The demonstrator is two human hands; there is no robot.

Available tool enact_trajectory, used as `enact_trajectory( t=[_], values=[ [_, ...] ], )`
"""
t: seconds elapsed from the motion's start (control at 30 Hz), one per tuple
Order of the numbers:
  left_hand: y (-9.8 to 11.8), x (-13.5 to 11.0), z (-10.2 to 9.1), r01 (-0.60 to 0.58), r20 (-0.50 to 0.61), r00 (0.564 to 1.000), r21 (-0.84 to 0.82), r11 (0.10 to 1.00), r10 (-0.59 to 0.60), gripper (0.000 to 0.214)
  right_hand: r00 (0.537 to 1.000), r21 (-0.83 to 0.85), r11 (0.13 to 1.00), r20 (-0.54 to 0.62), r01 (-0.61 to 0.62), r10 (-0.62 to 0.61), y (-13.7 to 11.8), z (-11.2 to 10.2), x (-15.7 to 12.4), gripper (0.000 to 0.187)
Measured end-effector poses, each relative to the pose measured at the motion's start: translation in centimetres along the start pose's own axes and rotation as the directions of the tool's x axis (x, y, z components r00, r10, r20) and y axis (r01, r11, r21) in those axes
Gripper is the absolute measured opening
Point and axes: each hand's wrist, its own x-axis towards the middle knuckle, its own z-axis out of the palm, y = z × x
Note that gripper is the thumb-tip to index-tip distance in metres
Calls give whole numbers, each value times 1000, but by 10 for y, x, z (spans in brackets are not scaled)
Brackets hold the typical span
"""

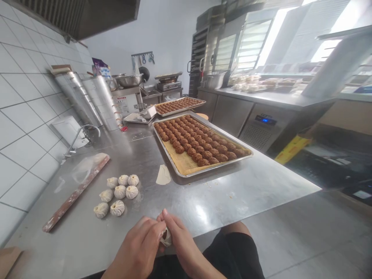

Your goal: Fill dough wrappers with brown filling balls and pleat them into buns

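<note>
Both my left hand (142,242) and my right hand (181,240) are closed around one dumpling (166,239) at the table's front edge. Its pale dough wraps a brown filling that shows through the open top. Fingers of the two hands meet at the dough's rim and hide much of it. Left of and beyond my hands sit several pleated dumplings (119,192) in a loose cluster. A flat piece of dough (163,175) lies on the steel farther back, beside a metal tray (186,175) of brown filling balls (200,149).
A long floury wooden bar (77,193) lies on the steel table (145,155) at the left, with a clear plastic sheet (84,168) against it. Behind stand a second tray of balls (180,105), a tap (81,139) and tall metal cylinders (101,102).
</note>
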Motion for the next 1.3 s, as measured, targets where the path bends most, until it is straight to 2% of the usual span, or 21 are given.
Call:
enact_trajectory(
  t=[0.07, 0.13, 0.23, 0.33, 0.4, 0.5, 0.57, 0.67, 0.77, 0.83, 0.9, 1.0, 1.1, 1.2, 1.3],
  values=[
    [-1, -1, -1, -47, 6, 999, 37, 998, 47, 39, 999, 34, 999, 44, 1, -3, -1, 1, -2, 60],
    [0, -3, -1, -61, -34, 997, 54, 997, 63, 36, 997, 65, 998, 82, -17, 11, -1, 0, -4, 52],
    [4, -3, -2, -40, -95, 994, 41, 998, 44, 28, 998, 26, 999, 66, -22, 20, -3, 0, -7, 46],
    [7, -1, -4, -65, -58, 996, 55, 996, 68, 33, 1000, -58, 998, 12, -1, 2, -6, 2, -10, 56],
    [7, -1, -5, -101, -25, 994, 95, 990, 104, 38, 1000, -48, 999, 19, -13, 14, -8, 2, -12, 59],
    [8, -2, -6, -117, -73, 989, 132, 984, 128, 32, 998, 24, 999, 53, -44, 43, -9, 2, -13, 51],
    [9, -3, -6, -110, -99, 988, 123, 986, 123, 29, 999, 14, 1000, 45, -28, 27, -10, 1, -12, 45],
    [10, -3, -8, -125, -53, 990, 118, 985, 132, 34, 999, -55, 998, 35, -6, 8, -10, -1, -9, 51],
    [9, -3, -11, -178, -4, 983, 149, 973, 181, 39, 994, -1, 998, 88, -67, 67, -10, -3, -9, 50],
    [8, -4, -13, -203, -16, 978, 163, 966, 208, 35, 988, 50, 993, 114, -107, 101, -10, -4, -11, 45],
    [8, -4, -15, -200, -41, 977, 173, 964, 210, 32, 992, 26, 996, 95, -85, 82, -11, -3, -12, 42],
    [8, -4, -17, -216, -15, 975, 175, 961, 222, 34, 999, -95, 995, 40, -21, 24, -13, 0, -12, 54],
    [8, -4, -19, -254, 58, 967, 184, 949, 247, 39, 997, -118, 991, 35, -66, 71, -15, -1, -15, 62],
    [7, -6, -20, -245, 14, 968, 240, 939, 249, 35, 991, -30, 993, 68, -112, 114, -15, -2, -18, 52],
    [8, -6, -19, -232, -26, 969, 252, 940, 246, 30, 993, -15, 997, 93, -78, 79, -13, -2, -17, 51]
  ],
)
